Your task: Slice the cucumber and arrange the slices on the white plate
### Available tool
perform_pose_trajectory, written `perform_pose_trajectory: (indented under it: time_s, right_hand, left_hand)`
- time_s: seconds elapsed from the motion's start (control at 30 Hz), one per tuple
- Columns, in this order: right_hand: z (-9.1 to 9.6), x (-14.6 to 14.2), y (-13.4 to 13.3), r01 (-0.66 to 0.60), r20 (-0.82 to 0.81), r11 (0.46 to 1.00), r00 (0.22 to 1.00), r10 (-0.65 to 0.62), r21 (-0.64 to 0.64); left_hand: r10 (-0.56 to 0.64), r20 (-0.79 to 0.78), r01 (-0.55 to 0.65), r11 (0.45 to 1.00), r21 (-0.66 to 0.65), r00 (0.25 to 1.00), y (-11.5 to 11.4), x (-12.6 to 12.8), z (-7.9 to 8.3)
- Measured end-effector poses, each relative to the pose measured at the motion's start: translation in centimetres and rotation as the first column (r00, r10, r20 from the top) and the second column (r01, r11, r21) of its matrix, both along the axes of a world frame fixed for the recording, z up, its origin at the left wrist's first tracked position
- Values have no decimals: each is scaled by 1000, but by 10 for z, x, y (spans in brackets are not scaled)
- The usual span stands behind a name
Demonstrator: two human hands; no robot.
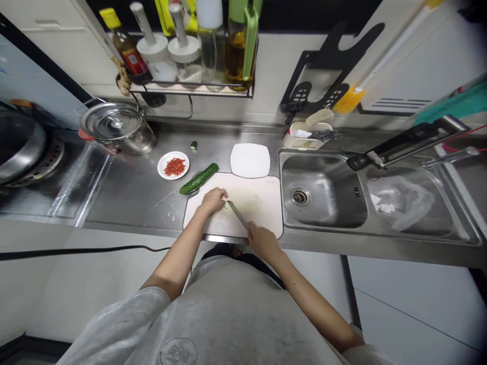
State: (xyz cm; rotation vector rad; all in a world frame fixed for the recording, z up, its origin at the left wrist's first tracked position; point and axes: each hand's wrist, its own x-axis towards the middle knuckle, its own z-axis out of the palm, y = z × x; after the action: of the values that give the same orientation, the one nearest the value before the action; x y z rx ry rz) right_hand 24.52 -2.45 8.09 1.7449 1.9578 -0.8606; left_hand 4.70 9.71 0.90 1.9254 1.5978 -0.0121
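Note:
A white cutting board (pixel 266 203) lies on the steel counter in front of me. My left hand (pixel 212 200) is curled over a pale piece of cucumber (pixel 227 205) on the board, pressing it down. My right hand (pixel 263 242) grips the handle of a knife (pixel 238 214), whose blade points toward the piece under my left fingers. A whole green cucumber (pixel 199 178) rests across the board's far left corner.
A small dish of chopped red chili (pixel 173 166) and a cucumber end (pixel 194 145) sit behind the board, beside an empty white square plate (pixel 250 160). A lidded pot (pixel 114 126) stands at the left; a double sink (pixel 323 195) at the right.

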Motion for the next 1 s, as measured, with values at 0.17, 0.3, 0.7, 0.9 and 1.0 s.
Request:
perform_pose_trajectory:
  time_s: [0.17, 0.3, 0.7, 0.9, 1.0]
  right_hand:
    - [0, -2, 1, -16, 2, 1000, 1000, 16, -3]
    - [1, -3, 1, -22, 12, 1000, 1000, 22, 0]
    - [6, -7, 0, -38, 50, 999, 998, 37, 13]
    - [8, -7, 0, -52, 69, 998, 996, 50, 23]
    - [8, -8, 0, -49, 85, 998, 995, 47, 24]
  left_hand:
    - [17, 0, -17, 1000, -7, 1000, 0, 1, 1]
    - [19, 1, -19, 1000, -20, 1000, 1, 1, 2]
    - [15, -3, -15, 1000, -20, 1000, 3, 0, 0]
    - [17, -7, -17, 1000, -18, 1000, 3, 0, 1]
    - [23, -6, -24, 1000, -18, 1000, 3, 0, 2]
